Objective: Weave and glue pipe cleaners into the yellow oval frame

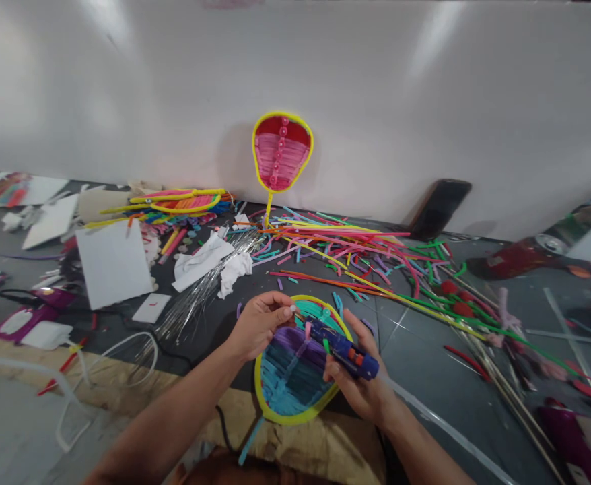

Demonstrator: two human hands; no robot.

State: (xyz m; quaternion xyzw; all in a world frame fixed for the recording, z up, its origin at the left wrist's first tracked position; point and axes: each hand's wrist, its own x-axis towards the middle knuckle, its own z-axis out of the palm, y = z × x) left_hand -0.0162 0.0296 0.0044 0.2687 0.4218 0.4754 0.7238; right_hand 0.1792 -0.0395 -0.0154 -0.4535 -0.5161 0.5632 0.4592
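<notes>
My right hand (359,377) is wrapped around a blue glue gun (343,347) with an orange part, its nozzle pointing left. A long translucent glue stick (441,421) runs out behind it. Close to the nozzle tip, my left hand (265,322) pinches a small pale bead (292,309) between thumb and fingertips. Beneath both hands is a rounded panel (295,377) filled with teal, purple and blue pipe cleaners, rimmed in yellow, with a strip down its middle and a blue stem at the bottom. The gun and my hands cover part of it.
A pink, yellow-rimmed panel (280,155) stands upright against the white wall. Loose pipe cleaners (346,242), silver wires (199,289) and crumpled paper (235,271) lie behind my hands. A phone (439,207) and a red can (522,256) are at right, white cards (114,263) at left.
</notes>
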